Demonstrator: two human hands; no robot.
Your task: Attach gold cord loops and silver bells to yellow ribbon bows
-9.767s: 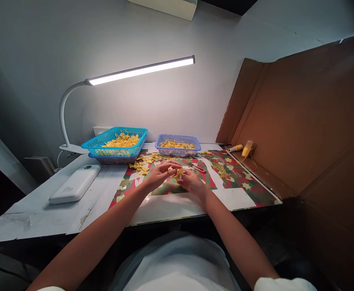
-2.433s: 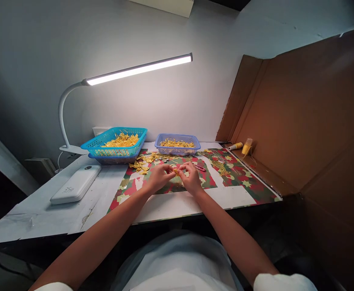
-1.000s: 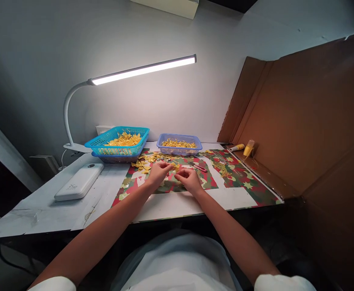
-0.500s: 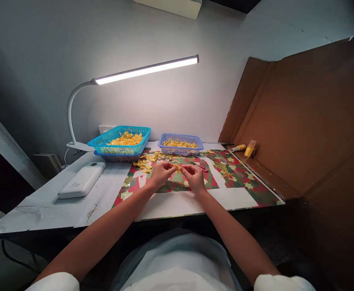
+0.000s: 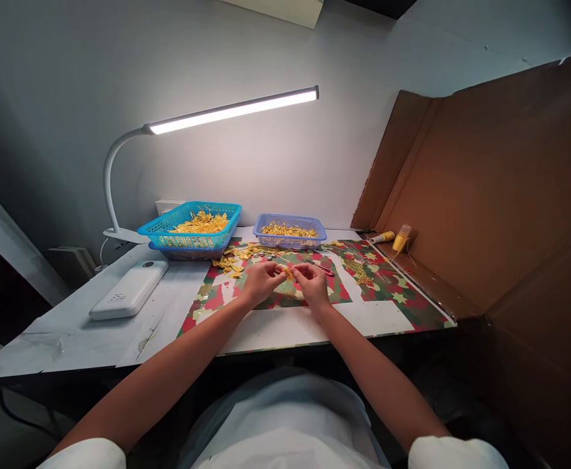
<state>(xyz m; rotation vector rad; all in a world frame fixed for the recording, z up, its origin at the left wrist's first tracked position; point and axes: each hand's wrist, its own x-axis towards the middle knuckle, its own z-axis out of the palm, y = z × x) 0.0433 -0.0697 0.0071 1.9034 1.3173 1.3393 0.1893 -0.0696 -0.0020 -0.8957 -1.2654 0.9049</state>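
Both my hands meet over the patterned mat, around a small yellow ribbon-like piece (image 5: 289, 273). My left hand (image 5: 261, 284) pinches it from the left, thumb and fingertips together. From the right, my right hand (image 5: 313, 285) pinches it too, its fingertips almost touching the left ones. The fingers cover much of the piece, so its exact shape is hidden. Just beyond my right hand lies a pink-handled tool (image 5: 325, 270), probably thread snips. Loose yellow pieces (image 5: 227, 266) are scattered beyond my left hand, and a heap of thin gold strands (image 5: 360, 272) lies to the right.
A teal basket (image 5: 192, 241) of yellow pieces sits stacked on another at the back left. Beside it stands a purple basket (image 5: 290, 241) of gold pieces. A white power bank (image 5: 129, 290), a lit lamp (image 5: 234, 111), yellow thread spools (image 5: 401, 240) and a cardboard wall (image 5: 500, 182) surround the work.
My fingertips have shifted slightly around the yellow piece, which stays between both hands. The whole view has moved a little; the things on the table lie as before.
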